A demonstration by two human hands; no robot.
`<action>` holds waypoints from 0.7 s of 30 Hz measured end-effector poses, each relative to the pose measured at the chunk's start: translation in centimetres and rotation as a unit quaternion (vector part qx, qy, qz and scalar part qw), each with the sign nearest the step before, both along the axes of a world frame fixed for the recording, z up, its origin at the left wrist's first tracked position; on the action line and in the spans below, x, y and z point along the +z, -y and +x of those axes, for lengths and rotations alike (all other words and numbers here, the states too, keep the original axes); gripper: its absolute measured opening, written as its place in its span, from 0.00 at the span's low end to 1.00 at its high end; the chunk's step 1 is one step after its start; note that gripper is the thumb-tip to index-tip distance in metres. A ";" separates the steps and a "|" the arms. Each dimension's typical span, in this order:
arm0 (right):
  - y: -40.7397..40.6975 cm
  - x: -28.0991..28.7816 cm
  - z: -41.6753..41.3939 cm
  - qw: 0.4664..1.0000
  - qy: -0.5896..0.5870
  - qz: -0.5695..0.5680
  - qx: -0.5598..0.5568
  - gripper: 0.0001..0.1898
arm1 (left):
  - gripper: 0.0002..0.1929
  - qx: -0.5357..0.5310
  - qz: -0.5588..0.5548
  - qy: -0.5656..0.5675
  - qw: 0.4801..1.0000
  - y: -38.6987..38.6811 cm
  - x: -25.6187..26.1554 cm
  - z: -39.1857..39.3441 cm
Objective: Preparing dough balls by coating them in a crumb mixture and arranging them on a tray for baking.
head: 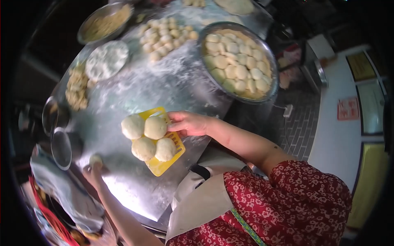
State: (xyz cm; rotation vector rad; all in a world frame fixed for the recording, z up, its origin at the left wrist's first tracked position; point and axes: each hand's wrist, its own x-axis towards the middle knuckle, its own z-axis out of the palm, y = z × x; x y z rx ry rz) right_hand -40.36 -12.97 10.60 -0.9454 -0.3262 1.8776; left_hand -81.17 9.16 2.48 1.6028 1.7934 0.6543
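My right hand (187, 123) grips the edge of a yellow slotted plastic tray (160, 167), held over the steel worktable (123, 92). Several flattened round dough pieces (155, 127) lie on that tray. To the lower left, my left hand (93, 172) has its fingers around a pale dough ball (96, 159) near the table edge; blur hides the exact finger contact. At the upper right of the tray stands a large metal basin (274, 87) filled with dough rounds (241, 72). Many small dough balls (165, 39) lie grouped on the floured surface.
A metal bowl (80, 38) with a crumbly filling stands at the upper left, near a flour-covered disc (107, 60) and a lumpy pile of dough pieces (77, 87). Empty-looking metal bowls (61, 149) and a draped cloth (64, 187) are along the left edge.
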 end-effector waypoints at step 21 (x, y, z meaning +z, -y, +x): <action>8.4 9.3 31.4 0.820 0.538 0.027 -0.193 0.18 | 0.25 -0.129 -0.300 0.461 0.825 17.5 16.9 26.4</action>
